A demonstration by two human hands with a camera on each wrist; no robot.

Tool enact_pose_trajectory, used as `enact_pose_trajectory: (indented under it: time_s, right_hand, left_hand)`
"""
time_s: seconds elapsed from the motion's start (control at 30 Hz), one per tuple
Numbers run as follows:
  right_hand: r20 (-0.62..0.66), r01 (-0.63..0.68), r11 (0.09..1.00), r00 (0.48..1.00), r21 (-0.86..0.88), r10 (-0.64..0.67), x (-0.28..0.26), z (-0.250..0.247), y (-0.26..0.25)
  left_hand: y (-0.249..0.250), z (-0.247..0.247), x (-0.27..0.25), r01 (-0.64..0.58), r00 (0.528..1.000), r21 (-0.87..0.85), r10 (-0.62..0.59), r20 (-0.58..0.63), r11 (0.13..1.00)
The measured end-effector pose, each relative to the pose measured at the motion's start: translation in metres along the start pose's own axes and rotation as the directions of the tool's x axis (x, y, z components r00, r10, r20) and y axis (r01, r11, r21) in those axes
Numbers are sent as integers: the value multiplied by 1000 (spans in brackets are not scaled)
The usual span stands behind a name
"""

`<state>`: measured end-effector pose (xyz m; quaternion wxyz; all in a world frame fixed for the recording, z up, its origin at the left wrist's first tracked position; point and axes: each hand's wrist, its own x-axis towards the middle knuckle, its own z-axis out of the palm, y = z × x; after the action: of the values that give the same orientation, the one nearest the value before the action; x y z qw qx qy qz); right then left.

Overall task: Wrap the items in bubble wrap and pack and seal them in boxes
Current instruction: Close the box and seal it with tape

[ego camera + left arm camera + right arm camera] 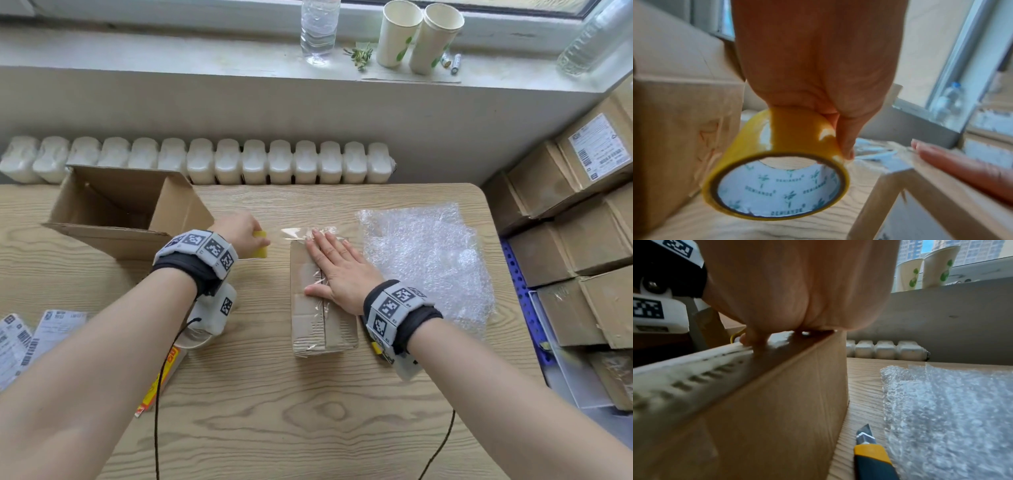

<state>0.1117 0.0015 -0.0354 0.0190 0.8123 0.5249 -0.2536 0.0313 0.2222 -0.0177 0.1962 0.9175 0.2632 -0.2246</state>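
Note:
A small closed cardboard box [322, 318] lies in the middle of the table, with clear tape along its top seam. My right hand [337, 269] presses flat on its top, fingers straight; the box side [777, 402] fills the right wrist view. A loose end of clear tape [298, 233] sticks out past the box's far edge. My left hand [239, 233] grips a yellow tape roll [261, 243] just left of the box; the tape roll [777, 164] shows a white printed core. Bubble wrap [431, 263] is spread to the right.
A larger open cardboard box [126, 209] stands at the back left. A yellow utility knife [871, 456] lies between the small box and the bubble wrap. Shipping labels [27, 339] lie front left. Sealed boxes [575, 240] are stacked right. Cups and bottles stand on the windowsill [205, 58].

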Motion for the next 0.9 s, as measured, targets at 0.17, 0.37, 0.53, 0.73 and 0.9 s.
enact_pose_trajectory:
  time_s: [0.17,0.37,0.53,0.73,0.9]
  right_hand:
    - [-175,26,921,983,388,46,-11,-9,7]
    - [-374,-134,846,853,516,364,-36,8,39]
    - [-114,-415,773,844,481,524,-43,34,49]
    - [101,-608,711,780,353,618,-44,54,38]
    - [127,-656,704,750,272,650,-43,62,31]
  left_hand:
    - [-3,-1,0,-84,996,-161,82,-20,983]
    - [1,-12,-3,-119,993,-209,121,-6,971]
    - [-1,-20,-4,-98,994,-228,108,30,969]
    - [0,-25,-3,-86,993,-236,102,58,968]
    - [0,-25,-4,-111,993,-235,118,19,966]
